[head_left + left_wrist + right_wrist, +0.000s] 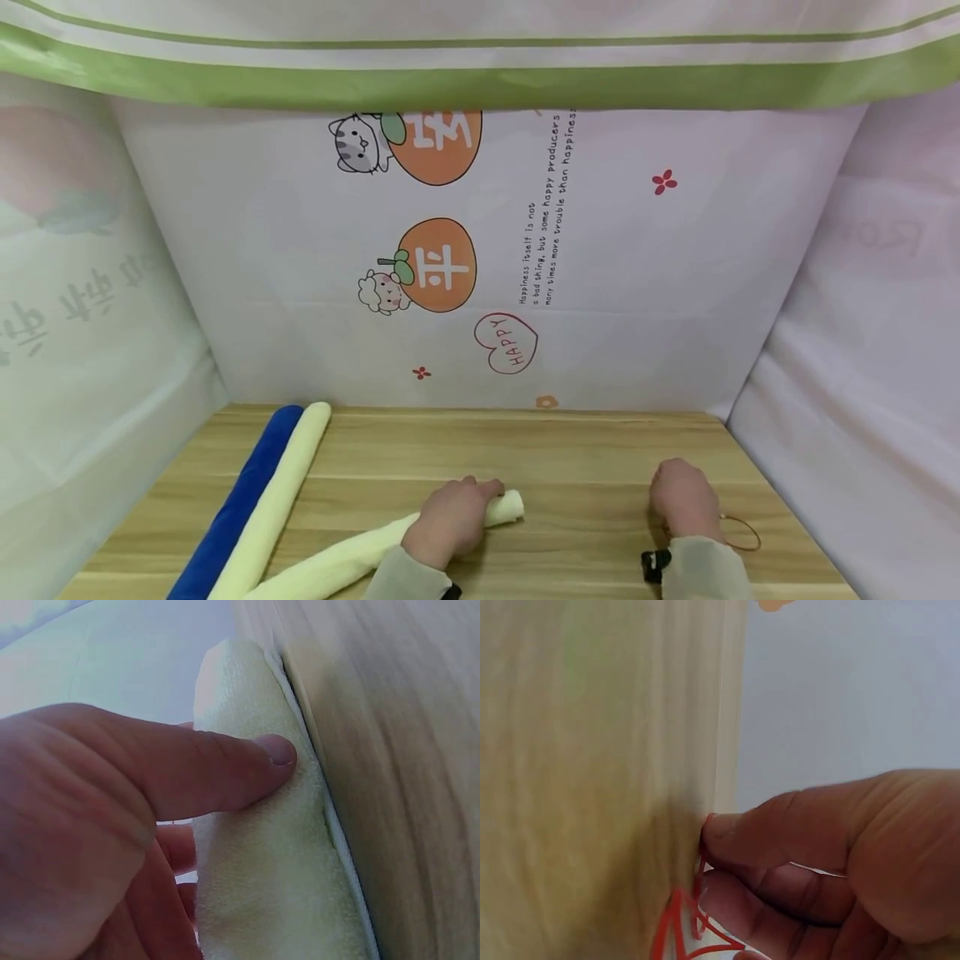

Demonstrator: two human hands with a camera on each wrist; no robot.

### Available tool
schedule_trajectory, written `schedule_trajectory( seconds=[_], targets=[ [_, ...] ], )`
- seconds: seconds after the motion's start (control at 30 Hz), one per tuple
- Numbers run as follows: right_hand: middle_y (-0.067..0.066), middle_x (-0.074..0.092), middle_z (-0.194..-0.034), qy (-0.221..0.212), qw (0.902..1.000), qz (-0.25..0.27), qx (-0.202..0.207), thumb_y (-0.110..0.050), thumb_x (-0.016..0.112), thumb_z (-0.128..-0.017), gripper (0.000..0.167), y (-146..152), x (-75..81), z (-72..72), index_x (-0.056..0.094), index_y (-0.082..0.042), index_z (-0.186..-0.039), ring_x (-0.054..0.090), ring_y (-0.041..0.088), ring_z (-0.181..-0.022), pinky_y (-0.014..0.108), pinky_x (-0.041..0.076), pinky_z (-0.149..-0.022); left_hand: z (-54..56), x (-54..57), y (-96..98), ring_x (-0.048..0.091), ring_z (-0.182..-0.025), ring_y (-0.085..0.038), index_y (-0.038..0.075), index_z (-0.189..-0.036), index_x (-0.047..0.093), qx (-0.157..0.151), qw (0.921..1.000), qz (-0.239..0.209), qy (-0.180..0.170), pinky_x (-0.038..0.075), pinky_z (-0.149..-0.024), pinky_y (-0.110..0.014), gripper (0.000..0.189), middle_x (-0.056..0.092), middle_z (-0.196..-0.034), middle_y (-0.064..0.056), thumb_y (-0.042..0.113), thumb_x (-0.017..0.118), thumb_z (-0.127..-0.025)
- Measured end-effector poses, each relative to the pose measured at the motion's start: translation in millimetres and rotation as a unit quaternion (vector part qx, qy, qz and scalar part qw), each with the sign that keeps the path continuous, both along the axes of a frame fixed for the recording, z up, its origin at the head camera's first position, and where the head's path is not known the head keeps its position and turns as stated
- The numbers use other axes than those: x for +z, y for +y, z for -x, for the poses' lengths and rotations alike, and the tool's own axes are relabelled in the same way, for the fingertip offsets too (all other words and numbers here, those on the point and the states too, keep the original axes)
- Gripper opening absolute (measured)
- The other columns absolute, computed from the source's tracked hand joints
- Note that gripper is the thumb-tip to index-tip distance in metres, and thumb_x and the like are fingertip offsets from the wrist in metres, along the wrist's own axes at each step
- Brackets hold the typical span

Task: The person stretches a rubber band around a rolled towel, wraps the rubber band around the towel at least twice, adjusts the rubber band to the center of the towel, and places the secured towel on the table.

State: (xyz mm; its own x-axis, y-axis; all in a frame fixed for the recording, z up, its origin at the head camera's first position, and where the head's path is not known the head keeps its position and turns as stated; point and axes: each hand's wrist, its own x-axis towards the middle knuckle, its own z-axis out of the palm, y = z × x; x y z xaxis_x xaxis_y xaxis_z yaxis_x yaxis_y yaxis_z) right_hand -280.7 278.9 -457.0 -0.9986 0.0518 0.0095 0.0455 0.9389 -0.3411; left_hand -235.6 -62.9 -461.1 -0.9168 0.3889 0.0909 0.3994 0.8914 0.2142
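Observation:
Near the front middle of the table, my left hand [453,517] grips a pale yellow rolled towel [352,554] close to its far end. In the left wrist view the thumb lies across the fuzzy cloth [262,862], with fingers behind it and the towel's loose edge running along the table side. Off to the right, my right hand [684,500] is low over the table, fingers curled. Thumb and fingertip pinch a thin red rubber band [700,881] in the right wrist view, and more red loops [676,922] show just below. One loop [750,533] sticks out right of the wrist in the head view.
At the left lie a blue rolled towel [236,508] and a second pale yellow roll [277,492], side by side. The held roll's near end meets them. White printed cloth [615,275] walls in the wooden table [585,450] behind and at both sides.

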Motion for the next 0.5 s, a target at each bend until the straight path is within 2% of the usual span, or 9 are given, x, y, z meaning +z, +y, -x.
schedule_trajectory(
  seconds=[0.27,0.37,0.43,0.5],
  targets=[
    [0.02,0.063,-0.081,-0.013,0.9998,-0.007,-0.013,0.004,0.046,-0.088,0.023,-2.8,3.2,0.2,0.058,-0.002,-0.069,0.062,0.034,-0.074,0.054,0.051,-0.059,0.8,1.2,1.1,0.059,-0.081,-0.023,0.028,-0.126,0.065,-0.002,1.0,0.001,-0.002,0.051,-0.07,-0.043,0.051,0.063,-0.097,-0.003,-0.002,0.069,-0.085],
    [0.026,0.064,-0.09,-0.036,0.9991,-0.002,-0.021,0.004,0.046,-0.09,0.02,-3.0,4.4,0.0,0.063,0.001,-0.078,0.063,0.042,-0.083,0.061,0.051,-0.065,0.6,1.4,1.3,0.06,-0.08,-0.023,0.028,-0.125,0.065,-0.006,1.0,-0.001,0.001,0.051,-0.069,-0.042,0.05,0.063,-0.096,-0.003,-0.002,0.07,-0.085],
    [0.027,0.064,-0.094,-0.05,0.9984,0.004,-0.028,0.002,0.048,-0.09,0.018,-2.9,5.0,-0.2,0.064,0.002,-0.083,0.063,0.042,-0.085,0.063,0.049,-0.067,0.4,1.3,1.2,0.06,-0.08,-0.023,0.027,-0.124,0.065,-0.009,0.9999,-0.003,0.006,0.051,-0.068,-0.042,0.049,0.063,-0.095,-0.003,-0.002,0.07,-0.085],
    [0.023,0.065,-0.09,-0.058,0.9977,0.015,-0.031,-0.001,0.051,-0.091,0.016,-2.2,5.4,-1.3,0.064,0.001,-0.082,0.062,0.039,-0.081,0.062,0.049,-0.066,0.2,0.9,0.9,0.06,-0.08,-0.023,0.027,-0.122,0.066,-0.011,0.9999,-0.003,0.01,0.051,-0.067,-0.042,0.048,0.064,-0.094,-0.002,-0.002,0.07,-0.084]
  ],
)
